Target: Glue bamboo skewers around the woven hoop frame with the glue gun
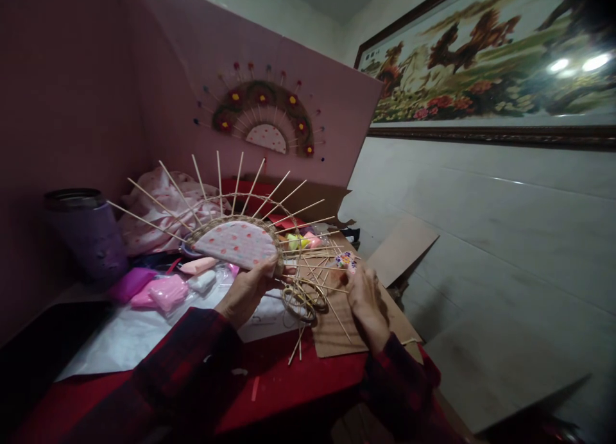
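My left hand (253,290) grips the lower right edge of a half-round craft piece (235,242), its white face dotted with red marks. Thin wooden sticks fan out from its woven rim, and a thin twisted ring crosses them. My right hand (366,299) is closed at the right, by the tips of the lowest sticks. A small item with a colourful flower pattern (345,260) shows at its fingertips. Just right of my left hand, coils of cord (303,299) lie over loose sticks (339,315) on a cardboard sheet (337,341).
Behind stands a pink board (168,78) picturing a similar decorated half-round. A purple tumbler (89,235) and pink cloth (158,203) are at the left, with pink packets (166,292) on white paper (120,341). The table cover (289,380) is red. A wall lies right.
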Available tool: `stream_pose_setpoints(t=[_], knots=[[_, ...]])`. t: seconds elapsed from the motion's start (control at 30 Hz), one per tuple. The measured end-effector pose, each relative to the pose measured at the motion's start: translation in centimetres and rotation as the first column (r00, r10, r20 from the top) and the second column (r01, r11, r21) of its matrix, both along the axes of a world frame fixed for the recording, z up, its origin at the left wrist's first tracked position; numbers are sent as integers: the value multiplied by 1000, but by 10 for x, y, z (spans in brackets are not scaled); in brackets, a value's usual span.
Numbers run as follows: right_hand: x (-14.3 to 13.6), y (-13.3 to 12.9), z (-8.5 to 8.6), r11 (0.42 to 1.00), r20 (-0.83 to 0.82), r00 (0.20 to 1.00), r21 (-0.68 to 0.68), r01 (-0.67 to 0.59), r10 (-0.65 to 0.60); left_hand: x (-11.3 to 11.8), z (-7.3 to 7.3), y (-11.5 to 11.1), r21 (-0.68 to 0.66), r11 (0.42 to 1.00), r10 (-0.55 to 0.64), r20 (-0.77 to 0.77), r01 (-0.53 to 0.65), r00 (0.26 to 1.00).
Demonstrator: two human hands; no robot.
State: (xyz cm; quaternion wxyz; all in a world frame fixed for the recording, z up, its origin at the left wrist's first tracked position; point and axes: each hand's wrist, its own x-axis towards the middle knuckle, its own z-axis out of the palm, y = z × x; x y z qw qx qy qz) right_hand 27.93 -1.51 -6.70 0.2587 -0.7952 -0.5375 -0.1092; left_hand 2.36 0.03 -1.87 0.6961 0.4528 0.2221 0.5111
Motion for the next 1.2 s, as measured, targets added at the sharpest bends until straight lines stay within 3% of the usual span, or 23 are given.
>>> stream_pose_setpoints(t=[0.17, 0.4, 0.5, 0.63, 0.7, 0.73, 0.77, 0.83, 0.9, 0.97, 1.03, 1.1, 1.2], knots=[[27, -17, 9, 995, 11, 999, -92, -41, 42, 0, -1, 2, 14, 1000, -27, 32, 27, 999], [43, -15, 3, 969, 79, 977, -165, -185, 200, 1, 0, 0, 0, 1000, -17, 25, 17, 1000], [37, -19, 10, 980, 108, 980, -128, -154, 169, 1, 1, -1, 0, 1000, -16, 25, 16, 1000], [12, -43, 32, 1000, 100, 995, 21, -21, 19, 0, 2, 0, -14, 1000, -26, 53, 26, 998], [-9, -58, 40, 998, -106, 994, 63, 30, -23, 0, 2, 0, -12, 999, -32, 86, 33, 996], [-22, -64, 42, 998, -219, 975, 56, -35, 47, 0, 2, 0, -10, 999, -34, 98, 36, 995], [-35, -69, 41, 984, -328, 928, 53, -171, 179, 0, 2, 0, -8, 999, -38, 105, 39, 994], [-62, -73, 37, 880, -547, 697, 185, -438, 463, 1, 2, -1, -9, 999, -42, 106, 44, 993], [-87, -72, 30, 808, -717, 427, 329, -489, 551, 2, 2, -3, -12, 999, -39, 104, 40, 994], [-108, -68, 23, 717, -769, 148, 483, -503, 621, 2, 4, -4, -24, 999, -36, 111, 39, 993], [-124, -64, 20, 684, -781, -39, 568, -458, 623, 2, 5, -5, -35, 998, -40, 122, 44, 992], [-135, -63, 19, 708, -794, -124, 591, -387, 596, 2, 5, -5, -34, 998, -50, 135, 55, 990], [-145, -63, 17, 774, -822, -143, 568, -279, 552, 2, 4, -3, -20, 998, -54, 148, 58, 988]])
